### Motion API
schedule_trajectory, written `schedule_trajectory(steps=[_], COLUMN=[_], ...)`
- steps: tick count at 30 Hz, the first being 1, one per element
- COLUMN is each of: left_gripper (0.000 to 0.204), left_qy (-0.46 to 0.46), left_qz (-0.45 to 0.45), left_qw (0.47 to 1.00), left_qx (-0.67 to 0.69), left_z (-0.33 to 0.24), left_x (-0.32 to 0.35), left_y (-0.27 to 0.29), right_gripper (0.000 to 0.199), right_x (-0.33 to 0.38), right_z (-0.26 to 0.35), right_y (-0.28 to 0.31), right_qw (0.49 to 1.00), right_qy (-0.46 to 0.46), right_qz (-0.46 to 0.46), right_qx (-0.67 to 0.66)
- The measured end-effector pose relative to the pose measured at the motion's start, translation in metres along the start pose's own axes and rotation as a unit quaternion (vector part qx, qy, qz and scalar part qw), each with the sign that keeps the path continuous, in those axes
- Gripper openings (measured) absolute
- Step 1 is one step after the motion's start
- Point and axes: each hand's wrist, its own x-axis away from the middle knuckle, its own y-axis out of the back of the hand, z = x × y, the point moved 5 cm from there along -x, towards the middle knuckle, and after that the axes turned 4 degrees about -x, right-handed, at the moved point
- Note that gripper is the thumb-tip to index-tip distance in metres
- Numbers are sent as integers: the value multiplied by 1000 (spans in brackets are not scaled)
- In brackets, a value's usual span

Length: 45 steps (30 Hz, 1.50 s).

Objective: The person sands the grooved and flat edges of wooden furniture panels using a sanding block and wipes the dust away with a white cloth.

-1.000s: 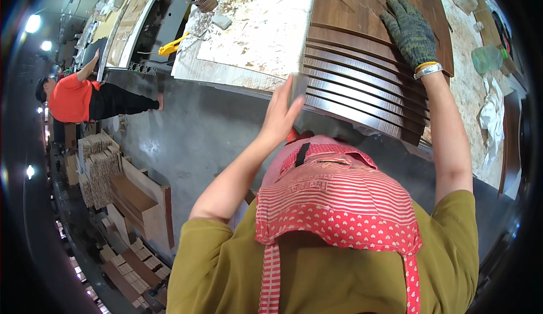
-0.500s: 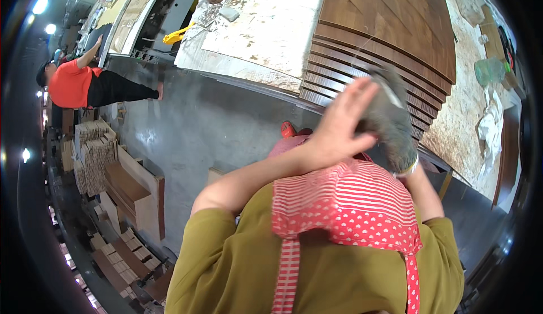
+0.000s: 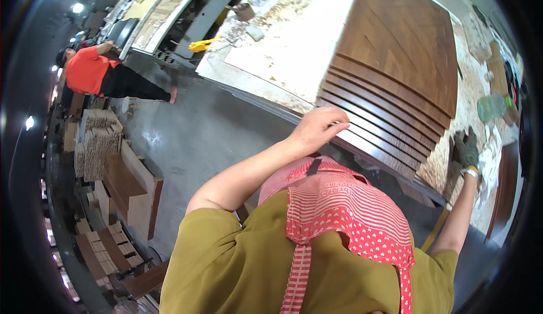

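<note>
Right hand (image 3: 467,151) fingers behind a small dark block, lower boards of the stack (image 3: 390,82) under upper ones.

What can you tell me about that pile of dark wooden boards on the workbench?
The stack of boards is dark brown wood with visible grain, its thin panels fanned so each lower edge steps out like stairs. It lies flat on the pale, dusty workbench, reaching its near edge. The bare left hand rests on the lower left corner; the gloved right hand is by its right corner, where contact is unclear.
</note>
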Motion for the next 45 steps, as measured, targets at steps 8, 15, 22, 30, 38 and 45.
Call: schedule_trajectory(steps=[8,15,22,30,38,45], left_gripper=[19,15,48,24,20,27], left_qy=[127,76,215,77,-82,13], left_qz=[-236,-349,-206,-33,-54,-46], left_qw=[961,924,900,930,951,976], left_qx=[65,-136,-319,-357,-294,-214], left_z=[82,147,232,256,251,278], left_x=[13,-63,-168,-220,-237,-270], left_y=[144,332,420,400,399,439], right_gripper=[30,25,54,40,43,37], right_x=[31,94,47,27,-1,-23], right_z=[203,518,737,762,740,768], right_y=[128,58,-106,-192,-159,-104], right_qw=[939,873,901,932,783,890], right_qy=[184,457,403,342,-3,277], right_qz=[-132,64,125,91,341,218], right_qx=[-257,-155,-96,-76,-520,-290])
